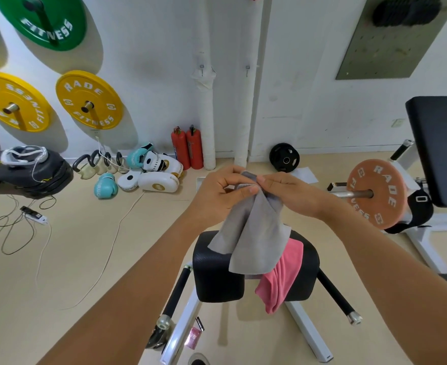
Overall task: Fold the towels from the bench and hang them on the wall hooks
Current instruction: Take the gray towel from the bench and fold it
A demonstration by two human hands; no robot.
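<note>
Towel, grey (pixel 254 233) | pinched at top by left hand (pixel 223 191) and right hand (pixel 287 192) | hanging below, seemingly above bench (pixel 212 275)

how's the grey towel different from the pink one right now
The grey towel is lifted off the seat, pinched at its top edge by the left hand and right hand; the pink towel lies untouched on the black bench pad. The grey one hangs folded over in the air, while the pink one drapes crumpled over the pad's front edge. Both are small plain cloths, and neither is on a wall hook yet.
</note>
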